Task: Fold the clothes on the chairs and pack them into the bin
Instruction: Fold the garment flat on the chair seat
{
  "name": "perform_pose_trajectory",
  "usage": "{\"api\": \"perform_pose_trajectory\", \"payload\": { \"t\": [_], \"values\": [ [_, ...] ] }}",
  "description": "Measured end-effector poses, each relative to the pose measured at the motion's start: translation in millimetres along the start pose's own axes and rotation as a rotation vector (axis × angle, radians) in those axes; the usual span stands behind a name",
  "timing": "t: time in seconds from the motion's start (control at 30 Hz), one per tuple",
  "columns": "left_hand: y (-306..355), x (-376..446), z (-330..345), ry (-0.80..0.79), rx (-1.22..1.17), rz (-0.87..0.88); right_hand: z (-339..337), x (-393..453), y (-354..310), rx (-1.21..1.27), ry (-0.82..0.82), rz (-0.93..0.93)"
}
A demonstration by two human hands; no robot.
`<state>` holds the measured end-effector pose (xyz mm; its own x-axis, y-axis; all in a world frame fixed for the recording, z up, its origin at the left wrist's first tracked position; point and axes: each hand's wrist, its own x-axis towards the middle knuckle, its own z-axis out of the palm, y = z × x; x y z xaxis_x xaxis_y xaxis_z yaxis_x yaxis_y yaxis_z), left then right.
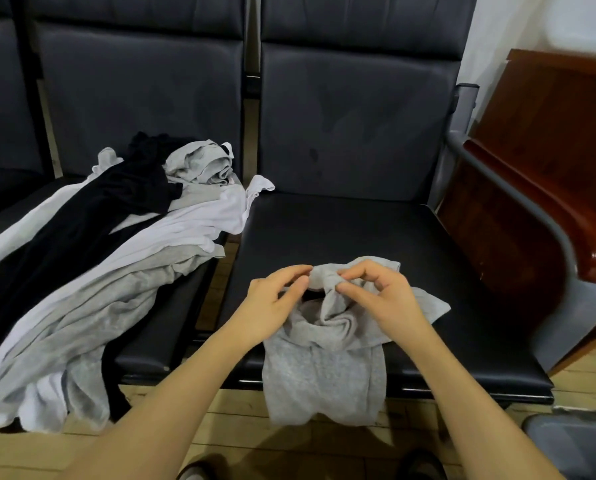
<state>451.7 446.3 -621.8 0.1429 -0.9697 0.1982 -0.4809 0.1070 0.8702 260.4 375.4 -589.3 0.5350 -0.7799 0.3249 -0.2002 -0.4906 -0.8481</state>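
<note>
- The garment (327,344) lies on the right chair seat (410,244) before me, its lower end hanging over the front edge.
- My left hand (272,306) and right hand (390,299) meet at its far end.
- The clothes pile (92,258) lies on the left seat (158,344).
- The bin (576,441) stands at my right.

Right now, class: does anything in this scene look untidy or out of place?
Yes. The pile of clothes on the left chair spills over the seat's front edge toward the wooden floor, black, white and grey garments tangled together.
</note>
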Motion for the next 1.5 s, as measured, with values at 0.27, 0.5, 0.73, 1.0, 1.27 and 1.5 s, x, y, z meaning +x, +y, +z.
{"api": "perform_pose_trajectory", "payload": {
  "t": [0.27,0.5,0.73,1.0,1.27,1.5],
  "values": [
    [39.5,13.0,39.4,0.069,-0.185,0.072,-23.5,-17.0,9.2,-0.245,0.101,0.037],
    [66.8,20.9,44.9,0.105,-0.251,0.103,-36.3,-17.0,2.9,-0.154,0.193,-0.008],
    [79.5,19.9,24.4,0.154,-0.067,0.196,-30.6,-12.7,-8.5,-0.122,0.163,-0.028],
    [62.6,16.8,-7.3,0.041,0.125,0.085,-29.4,-14.8,-6.6,-0.209,0.149,0.077],
    [57.0,3.0,-31.6,0.038,0.079,0.053,-13.0,-15.8,-7.4,-0.241,0.375,-0.002],
    [65.1,3.0,-42.4,0.122,-0.107,0.071,-9.8,-13.2,-10.0,-0.118,0.346,0.006]
  ]
}}
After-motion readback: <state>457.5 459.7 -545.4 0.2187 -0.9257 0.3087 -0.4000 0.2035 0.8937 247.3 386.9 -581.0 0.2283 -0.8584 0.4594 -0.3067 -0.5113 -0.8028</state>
